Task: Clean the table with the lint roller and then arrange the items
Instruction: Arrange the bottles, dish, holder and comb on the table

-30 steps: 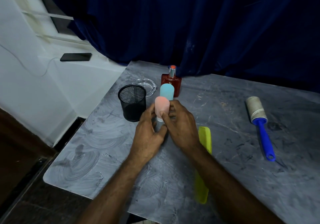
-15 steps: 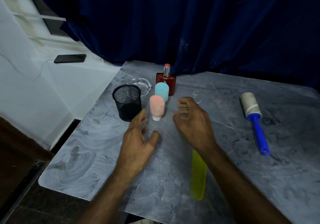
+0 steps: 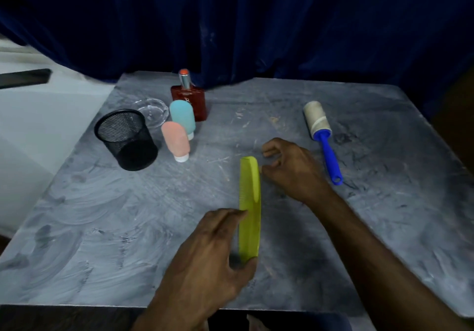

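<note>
Comb between the hands on the table [image 3: 128,228]

Left hand [image 3: 213,248] pinched the comb's [image 3: 250,202] near end; right hand [image 3: 292,171], loosely curled and holding nothing, sat at its 2 o'clock; lint roller [image 3: 322,136] lay beyond.

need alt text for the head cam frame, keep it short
A person's left hand grips the near end of a yellow-green comb lying on a grey table, while the right hand hovers open beside its far end. Behind stand a black mesh cup, pink and blue bottles and a red perfume bottle; a blue-handled lint roller lies right.
</note>
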Tool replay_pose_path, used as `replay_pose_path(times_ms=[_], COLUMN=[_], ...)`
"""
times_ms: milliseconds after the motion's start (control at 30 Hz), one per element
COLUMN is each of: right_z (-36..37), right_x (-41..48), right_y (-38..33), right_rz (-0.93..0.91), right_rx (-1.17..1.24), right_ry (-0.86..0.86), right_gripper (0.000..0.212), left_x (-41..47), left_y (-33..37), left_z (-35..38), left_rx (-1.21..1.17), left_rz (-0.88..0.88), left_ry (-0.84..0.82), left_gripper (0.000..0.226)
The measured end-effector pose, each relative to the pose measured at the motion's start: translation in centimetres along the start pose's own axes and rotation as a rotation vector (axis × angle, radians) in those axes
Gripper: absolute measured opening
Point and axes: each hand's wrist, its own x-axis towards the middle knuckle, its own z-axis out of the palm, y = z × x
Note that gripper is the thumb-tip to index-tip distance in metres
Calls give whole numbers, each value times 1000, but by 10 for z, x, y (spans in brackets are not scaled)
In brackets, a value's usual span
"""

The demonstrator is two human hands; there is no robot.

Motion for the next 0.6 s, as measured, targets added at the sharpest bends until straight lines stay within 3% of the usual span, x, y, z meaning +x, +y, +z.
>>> replay_pose_path(times_ms=[167,400,600], right_z=[7,18,20], right_x=[8,22,32], right_y=[1,-2,-2], right_rz=[-41,-26,64], right_rx=[-74,-134,-71], right_ry=[-54,-81,-87], right_gripper=[42,22,19], left_x=[4,7,4], left_y=[-3,-7,-11], left_z=[-3,2,6], left_rx=[72,128,136], left_rz=[63,56,73], left_ry=[-41,-60,-50], left_gripper=[67,63,62])
